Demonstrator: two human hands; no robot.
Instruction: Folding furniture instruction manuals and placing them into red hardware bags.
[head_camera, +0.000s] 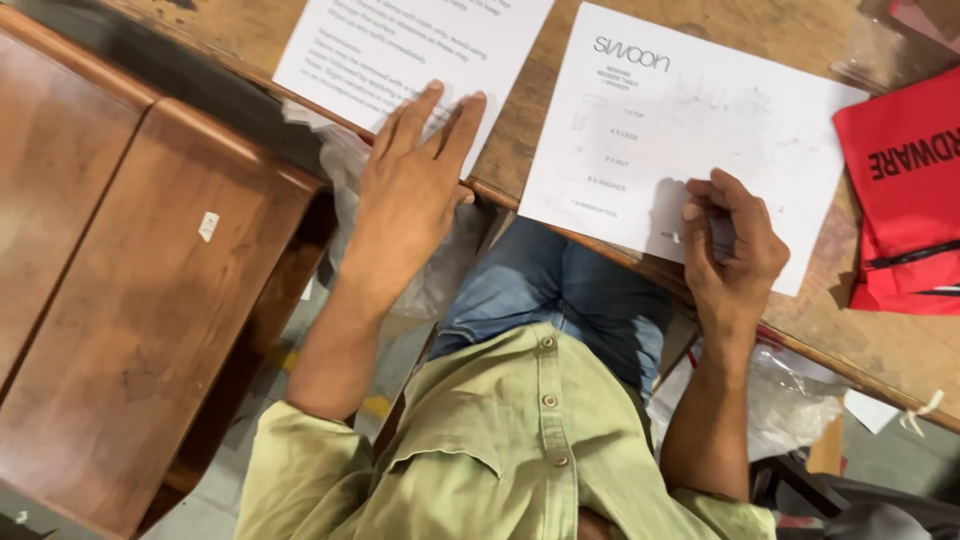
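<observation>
The red fabric pouch (905, 190) with black lettering sits at the table's (520, 120) right edge, contents hidden. Two white printed sheets lie side by side. The left hand (415, 170) rests flat, fingers spread, on the left sheet (400, 50). The right hand (735, 255) pinches the right sheet's (660, 130) lower edge. Crumpled clear plastic bags (790, 400) hang below the table.

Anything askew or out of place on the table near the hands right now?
Nothing is spilled or damaged. The right-hand sheet lies tilted, its lower corner past the table edge under the right hand. The left hand lies flat on the other sheet. Crumpled clear plastic hangs below the table.
</observation>
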